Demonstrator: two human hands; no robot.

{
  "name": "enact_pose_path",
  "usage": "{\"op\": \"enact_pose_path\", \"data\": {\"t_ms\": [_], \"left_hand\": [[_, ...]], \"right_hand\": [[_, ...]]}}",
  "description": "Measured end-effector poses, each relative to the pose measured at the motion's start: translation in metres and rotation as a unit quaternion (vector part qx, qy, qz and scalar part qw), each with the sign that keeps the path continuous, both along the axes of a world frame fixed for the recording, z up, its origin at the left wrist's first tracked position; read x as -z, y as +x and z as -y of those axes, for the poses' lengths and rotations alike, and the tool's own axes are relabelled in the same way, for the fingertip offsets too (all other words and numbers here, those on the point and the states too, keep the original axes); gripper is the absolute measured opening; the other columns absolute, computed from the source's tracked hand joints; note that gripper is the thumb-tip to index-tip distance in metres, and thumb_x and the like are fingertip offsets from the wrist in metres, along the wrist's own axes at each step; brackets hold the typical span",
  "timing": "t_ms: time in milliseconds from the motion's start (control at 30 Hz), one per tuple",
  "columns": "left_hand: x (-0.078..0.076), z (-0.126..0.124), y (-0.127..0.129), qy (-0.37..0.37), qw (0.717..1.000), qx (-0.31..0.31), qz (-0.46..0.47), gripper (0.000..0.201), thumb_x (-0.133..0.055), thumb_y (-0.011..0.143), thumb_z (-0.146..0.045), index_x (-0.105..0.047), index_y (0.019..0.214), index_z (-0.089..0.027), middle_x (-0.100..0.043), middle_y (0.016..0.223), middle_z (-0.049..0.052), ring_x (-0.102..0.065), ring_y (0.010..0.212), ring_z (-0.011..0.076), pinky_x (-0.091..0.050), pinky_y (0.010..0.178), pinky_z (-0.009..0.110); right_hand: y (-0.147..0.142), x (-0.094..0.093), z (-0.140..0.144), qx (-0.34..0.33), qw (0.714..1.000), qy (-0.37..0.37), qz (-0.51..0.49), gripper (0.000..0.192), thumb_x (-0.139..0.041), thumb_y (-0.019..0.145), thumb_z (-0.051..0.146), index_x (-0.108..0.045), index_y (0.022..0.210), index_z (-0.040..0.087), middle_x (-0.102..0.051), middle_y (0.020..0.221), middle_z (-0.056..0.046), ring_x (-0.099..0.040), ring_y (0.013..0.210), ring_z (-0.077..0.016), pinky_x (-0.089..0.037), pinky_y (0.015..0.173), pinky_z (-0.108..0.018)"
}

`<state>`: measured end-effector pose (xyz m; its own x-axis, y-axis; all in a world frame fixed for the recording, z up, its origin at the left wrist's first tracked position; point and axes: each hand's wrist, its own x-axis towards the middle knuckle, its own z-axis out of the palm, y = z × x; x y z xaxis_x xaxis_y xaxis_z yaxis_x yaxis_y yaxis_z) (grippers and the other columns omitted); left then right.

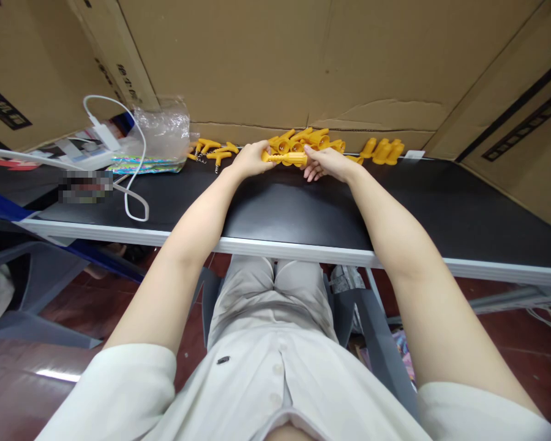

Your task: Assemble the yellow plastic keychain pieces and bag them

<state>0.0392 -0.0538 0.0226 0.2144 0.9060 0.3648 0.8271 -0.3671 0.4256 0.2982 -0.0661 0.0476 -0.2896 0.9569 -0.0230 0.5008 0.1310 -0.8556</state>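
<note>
At the left of the black table (298, 211) a white cable (144, 146) loops near a clear plastic bag (161, 131). Right of the bag, yellow corkscrews (218, 155) lie at the far side. Next, the left hand (253, 160) has its fingers clamped on the left end of a yellow piece (294, 157), held sideways in front of a yellow pile (320, 138); the right hand (327, 164) grips its right end between thumb and fingers. Farther right stand yellow sleeves (388, 152), then a white card (414, 154).
</note>
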Motion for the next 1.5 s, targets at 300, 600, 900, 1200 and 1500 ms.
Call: {"op": "enact_pose_path", "data": {"t_ms": [300,600,900,1200,1500], "left_hand": [[0.002,-0.001,0.000,-0.002,1.000,0.006,0.020,0.038,-0.079,0.083,-0.036,-0.073,0.119,-0.023,-0.077,0.109,0.008,-0.069,0.122,0.0361,-0.053,0.114,0.046],[-0.010,0.017,0.009,-0.026,0.999,-0.023,-0.005,0.032,-0.075,0.085,-0.031,-0.073,0.116,-0.020,-0.077,0.117,0.012,-0.070,0.122,0.0372,-0.051,0.113,0.045],[-0.005,0.010,0.005,-0.012,1.000,-0.009,-0.005,0.032,-0.076,0.085,-0.031,-0.073,0.115,-0.021,-0.078,0.113,0.009,-0.071,0.119,0.0355,-0.053,0.111,0.044],[-0.005,0.010,0.004,-0.014,1.000,0.000,-0.017,0.040,-0.075,0.089,-0.040,-0.071,0.124,-0.020,-0.078,0.121,0.009,-0.070,0.124,0.0352,-0.052,0.113,0.043],[-0.011,0.020,0.010,0.003,0.998,-0.021,-0.054,0.035,-0.075,0.091,-0.033,-0.072,0.125,-0.023,-0.079,0.118,0.010,-0.071,0.122,0.0376,-0.054,0.111,0.048]], "right_hand": [[0.003,-0.006,0.004,0.000,1.000,-0.011,-0.002,0.063,-0.079,0.096,0.082,-0.072,0.100,0.020,-0.077,0.076,-0.009,-0.077,0.064,-0.0219,-0.060,0.059,-0.029],[0.008,-0.006,0.003,-0.015,0.999,0.007,-0.033,0.042,-0.104,0.086,0.044,-0.071,0.095,0.020,-0.081,0.087,-0.007,-0.073,0.067,-0.0153,-0.057,0.056,-0.023],[0.007,0.000,-0.005,-0.018,0.999,0.047,-0.010,0.043,-0.101,0.086,0.049,-0.072,0.099,0.020,-0.080,0.102,-0.009,-0.077,0.082,-0.0204,-0.062,0.069,-0.029],[-0.005,0.007,-0.013,-0.020,0.959,0.266,0.090,0.045,-0.103,0.080,0.048,-0.078,0.102,0.018,-0.077,0.097,-0.009,-0.075,0.098,-0.0289,-0.064,0.088,-0.040],[-0.015,-0.001,0.004,0.017,0.992,0.119,-0.036,0.042,-0.107,0.078,0.041,-0.073,0.090,0.019,-0.069,0.069,-0.003,-0.066,0.065,-0.0168,-0.061,0.067,-0.029]]}}
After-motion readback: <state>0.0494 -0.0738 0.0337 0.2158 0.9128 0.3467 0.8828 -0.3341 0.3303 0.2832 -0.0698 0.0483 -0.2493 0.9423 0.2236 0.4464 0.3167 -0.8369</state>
